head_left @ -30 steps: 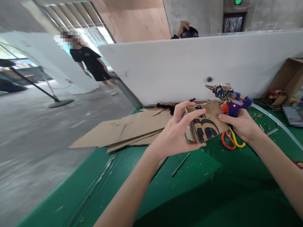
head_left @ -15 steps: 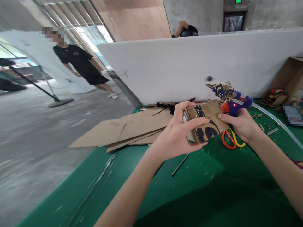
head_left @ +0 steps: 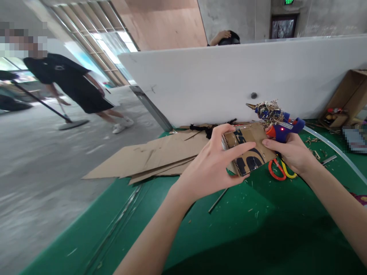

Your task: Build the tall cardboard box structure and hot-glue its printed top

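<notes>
My left hand is closed round the left end of a small cardboard box with black print, its index finger lying across the top face. My right hand grips a blue and orange hot glue gun while its thumb presses on the box's right end. Shreds of cardboard and glue cling round the gun's front, its metal nozzle points left, and a red light glows on its body. Scissors with red and yellow handles lie just under the box, their blades hidden.
Flat cardboard sheets lie stacked on the green table, left of my hands. Behind rises a white partition. An open cardboard box stands at right. A thin metal strip lies in front. A person walks at left.
Both hands keep their holds; the box and glue gun have shifted very slightly left. The person at left has walked further left and nearer. Behind the partition, another person's hand has moved on their head.
</notes>
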Tool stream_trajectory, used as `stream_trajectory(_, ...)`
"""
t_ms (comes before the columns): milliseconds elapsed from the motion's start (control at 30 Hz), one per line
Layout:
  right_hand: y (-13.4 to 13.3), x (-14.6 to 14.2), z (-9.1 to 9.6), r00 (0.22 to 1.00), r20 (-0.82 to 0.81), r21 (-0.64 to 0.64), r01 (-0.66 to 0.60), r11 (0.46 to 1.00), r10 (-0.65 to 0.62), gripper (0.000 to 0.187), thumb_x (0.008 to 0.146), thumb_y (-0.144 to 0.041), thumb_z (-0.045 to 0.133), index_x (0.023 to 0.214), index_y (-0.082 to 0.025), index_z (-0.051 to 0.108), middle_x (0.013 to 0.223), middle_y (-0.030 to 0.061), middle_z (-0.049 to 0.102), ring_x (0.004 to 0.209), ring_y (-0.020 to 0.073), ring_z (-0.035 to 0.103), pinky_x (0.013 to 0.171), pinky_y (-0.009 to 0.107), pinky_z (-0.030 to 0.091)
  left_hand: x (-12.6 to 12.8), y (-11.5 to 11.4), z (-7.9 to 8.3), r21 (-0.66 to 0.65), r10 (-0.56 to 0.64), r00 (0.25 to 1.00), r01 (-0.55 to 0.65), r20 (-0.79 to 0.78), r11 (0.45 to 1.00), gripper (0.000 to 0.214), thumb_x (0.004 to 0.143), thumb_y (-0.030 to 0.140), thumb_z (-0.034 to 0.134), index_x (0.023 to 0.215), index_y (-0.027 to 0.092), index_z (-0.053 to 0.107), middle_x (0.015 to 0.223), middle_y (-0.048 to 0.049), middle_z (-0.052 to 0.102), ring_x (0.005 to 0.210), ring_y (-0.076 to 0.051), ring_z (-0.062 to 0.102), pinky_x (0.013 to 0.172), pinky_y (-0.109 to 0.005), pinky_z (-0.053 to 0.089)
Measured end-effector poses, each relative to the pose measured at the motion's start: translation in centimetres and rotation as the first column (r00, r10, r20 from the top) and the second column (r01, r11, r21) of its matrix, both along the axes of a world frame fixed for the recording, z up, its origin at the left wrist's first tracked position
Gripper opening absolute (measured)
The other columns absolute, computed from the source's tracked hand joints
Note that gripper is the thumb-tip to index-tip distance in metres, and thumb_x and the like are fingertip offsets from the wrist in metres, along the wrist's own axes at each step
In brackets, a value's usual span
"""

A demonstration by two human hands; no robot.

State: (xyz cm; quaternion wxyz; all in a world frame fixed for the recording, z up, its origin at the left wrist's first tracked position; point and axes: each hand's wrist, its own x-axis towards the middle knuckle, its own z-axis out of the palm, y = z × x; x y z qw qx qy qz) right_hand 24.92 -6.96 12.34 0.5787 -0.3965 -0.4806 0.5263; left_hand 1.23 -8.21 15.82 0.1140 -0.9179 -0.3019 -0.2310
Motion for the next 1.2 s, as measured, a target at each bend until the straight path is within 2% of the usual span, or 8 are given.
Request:
stream_trajectory(267, 0.1, 0.1, 0.1, 0.999, 0.034, 0.021, 0.033, 0.999, -0.034, 0.041, 0.064, -0.044, 0.091, 0.095, -0.026, 0.070, 0.095, 0.0020, 0.074, 0.096, 0.0247, 0.069, 0.088, 0.042, 0.057, -0.1, 0.2, 0.0, 0.007, 0.004, 0.999, -0.004, 0.043, 1.000, 0.059, 0.083, 0.036, 0.074, 0.138, 0.032, 0.052, 0.139, -0.0150, 0.030, 0.131, -0.042, 0.048, 0.096, -0.057, 0.059)
stream_trajectory(467, 0.8, 0.4, 0.2, 0.981, 0.038, 0.072, 0.185, 0.980, -0.188, 0.034, 0.074, -0.050, 0.080, 0.097, -0.027, 0.070, 0.091, 0.0013, 0.071, 0.081, 0.0189, 0.064, 0.067, 0.033, 0.050, -1.1, 1.6, -0.2, 0.001, 0.051, 0.977, -0.052, 0.208, 0.999, 0.054, 0.082, 0.037, 0.074, 0.133, 0.030, 0.056, 0.136, -0.0138, 0.032, 0.134, -0.040, 0.045, 0.098, -0.053, 0.058)
stream_trajectory(600, 1.5, 0.4, -0.7, 0.943, -0.004, 0.187, 0.327, 0.926, -0.332, 0.033, 0.076, -0.050, 0.079, 0.100, -0.029, 0.071, 0.097, 0.0018, 0.070, 0.080, 0.0191, 0.062, 0.064, 0.034, 0.049, -1.6, 2.8, -0.6, -0.014, 0.099, 0.928, -0.101, 0.360, 0.995, 0.056, 0.079, 0.037, 0.077, 0.131, 0.032, 0.057, 0.135, -0.0114, 0.032, 0.128, -0.035, 0.049, 0.098, -0.051, 0.059)
stream_trajectory(700, 1.2, 0.3, -1.4, 0.913, 0.055, 0.301, 0.370, 0.879, -0.403, 0.031, 0.078, -0.052, 0.077, 0.099, -0.030, 0.071, 0.101, 0.0029, 0.071, 0.081, 0.0221, 0.063, 0.067, 0.038, 0.050, -1.8, 3.4, -0.9, -0.047, 0.140, 0.893, -0.133, 0.428, 0.990, 0.058, 0.078, 0.036, 0.079, 0.132, 0.033, 0.057, 0.136, -0.0106, 0.032, 0.135, -0.036, 0.042, 0.098, -0.049, 0.060)
stream_trajectory(900, -0.8, -0.4, -2.4, 0.904, 0.310, 0.466, 0.126, 0.876, -0.295, 0.020, 0.086, -0.045, 0.071, 0.092, -0.026, 0.069, 0.084, 0.0044, 0.070, 0.084, 0.0255, 0.066, 0.077, 0.039, 0.054, -2.2, 4.1, -1.1, -0.154, 0.177, 0.843, -0.113, 0.507, 0.982, 0.060, 0.077, 0.034, 0.079, 0.132, 0.031, 0.056, 0.134, -0.0097, 0.038, 0.126, -0.032, 0.052, 0.090, -0.046, 0.063)
stream_trajectory(1000, -0.9, -0.8, -3.1, 0.868, 0.403, 0.609, -0.018, 0.793, -0.290, 0.014, 0.087, -0.033, 0.068, 0.100, -0.026, 0.066, 0.086, 0.0027, 0.071, 0.077, 0.0215, 0.068, 0.073, 0.035, 0.055, -2.2, 4.3, -1.0, -0.197, 0.200, 0.823, -0.109, 0.532, 0.974, 0.061, 0.075, 0.033, 0.080, 0.131, 0.031, 0.058, 0.134, -0.0096, 0.037, 0.127, -0.032, 0.052, 0.088, -0.043, 0.064)
stream_trajectory(1100, -0.4, -1.1, -3.8, 0.819, 0.476, 0.721, -0.155, 0.676, -0.320, 0.025, 0.085, -0.026, 0.070, 0.108, -0.027, 0.062, 0.096, 0.0031, 0.072, 0.079, 0.0195, 0.069, 0.072, 0.031, 0.055, -2.1, 4.3, -1.1, -0.232, 0.211, 0.810, -0.096, 0.547, 0.968, 0.062, 0.074, 0.031, 0.081, 0.131, 0.031, 0.058, 0.134, -0.0095, 0.036, 0.126, -0.032, 0.053, 0.093, -0.045, 0.062)
stream_trajectory(1200, -0.2, -1.2, -4.1, 0.763, 0.537, 0.745, -0.229, 0.627, -0.360, 0.027, 0.084, -0.024, 0.069, 0.108, -0.027, 0.058, 0.098, 0.0044, 0.072, 0.079, 0.0195, 0.069, 0.069, 0.030, 0.054, -2.0, 4.3, -1.1, -0.253, 0.208, 0.811, -0.076, 0.546, 0.964, 0.064, 0.073, 0.027, 0.080, 0.133, 0.030, 0.058, 0.133, -0.0093, 0.037, 0.126, -0.031, 0.053, 0.096, -0.046, 0.061)
